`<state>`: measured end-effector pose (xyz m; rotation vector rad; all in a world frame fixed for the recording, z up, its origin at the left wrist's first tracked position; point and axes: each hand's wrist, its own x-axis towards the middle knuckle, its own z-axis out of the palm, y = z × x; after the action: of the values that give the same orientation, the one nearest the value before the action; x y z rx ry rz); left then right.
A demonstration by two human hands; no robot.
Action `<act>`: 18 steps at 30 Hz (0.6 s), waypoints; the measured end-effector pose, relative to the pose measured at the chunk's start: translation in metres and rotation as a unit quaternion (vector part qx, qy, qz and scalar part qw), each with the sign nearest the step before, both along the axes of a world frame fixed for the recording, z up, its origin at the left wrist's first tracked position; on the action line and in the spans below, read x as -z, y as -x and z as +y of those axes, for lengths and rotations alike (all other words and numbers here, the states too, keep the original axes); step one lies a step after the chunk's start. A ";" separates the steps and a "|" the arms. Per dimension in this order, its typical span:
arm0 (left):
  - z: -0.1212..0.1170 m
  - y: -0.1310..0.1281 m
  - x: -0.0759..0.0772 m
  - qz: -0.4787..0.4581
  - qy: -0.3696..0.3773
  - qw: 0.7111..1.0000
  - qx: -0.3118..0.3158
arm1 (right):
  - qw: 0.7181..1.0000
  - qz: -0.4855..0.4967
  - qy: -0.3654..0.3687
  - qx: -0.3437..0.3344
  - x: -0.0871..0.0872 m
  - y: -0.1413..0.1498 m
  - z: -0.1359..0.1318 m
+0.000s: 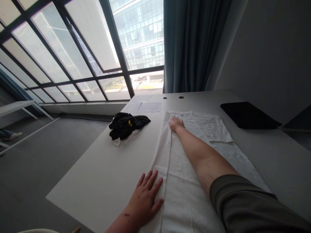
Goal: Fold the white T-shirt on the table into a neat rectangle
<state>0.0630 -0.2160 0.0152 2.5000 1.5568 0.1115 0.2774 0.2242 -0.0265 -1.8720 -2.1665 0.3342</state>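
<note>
A white T-shirt (179, 161) lies spread on the white table, its collar end far from me and a sleeve out to the right. Along its left side a strip of cloth is folded over, leaving a long straight edge. My left hand (147, 197) rests flat with fingers spread on the near left part of the shirt, beside that edge. Farther off, my right hand (176, 124) presses down on the folded part close to the collar, fingers stretched out. Neither hand grips the cloth. My right forearm crosses over the shirt and hides some of it.
A crumpled heap of black clothing (126, 125) with a yellow mark sits left on the table (102, 174), some pale cloth under it. Paper sheets (149, 107) lie behind. A flat black object (250, 115) lies at right. Windows and a blue curtain (191, 45) stand beyond.
</note>
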 end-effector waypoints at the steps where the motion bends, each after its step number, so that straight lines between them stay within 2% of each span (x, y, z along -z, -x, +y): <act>1: 0.005 0.004 -0.001 0.001 0.000 1.000 0.004 | 1.000 0.004 -0.004 0.003 0.000 0.000 0.002; 6: 0.021 0.015 -0.003 0.022 0.016 1.000 -0.007 | 0.999 0.037 -0.030 -0.010 -0.004 -0.005 0.008; 9: 0.021 0.010 -0.013 0.028 0.019 0.999 -0.040 | 0.997 0.054 -0.043 -0.042 -0.010 -0.014 0.006; 13: 0.005 -0.010 -0.040 0.015 0.040 0.994 -0.101 | 0.994 0.051 -0.052 -0.077 -0.015 -0.022 -0.003; 15: -0.007 -0.020 -0.052 0.019 0.083 0.988 -0.126 | 0.993 0.049 -0.052 -0.089 -0.017 -0.023 -0.007; 18: -0.020 -0.030 -0.059 0.054 0.158 0.975 -0.149 | 0.993 0.049 -0.047 -0.096 -0.019 -0.019 -0.007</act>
<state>0.0933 -0.2357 0.0742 2.0505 1.8227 -0.2173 0.2964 0.2167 -0.0070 -1.5691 -2.2584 0.3453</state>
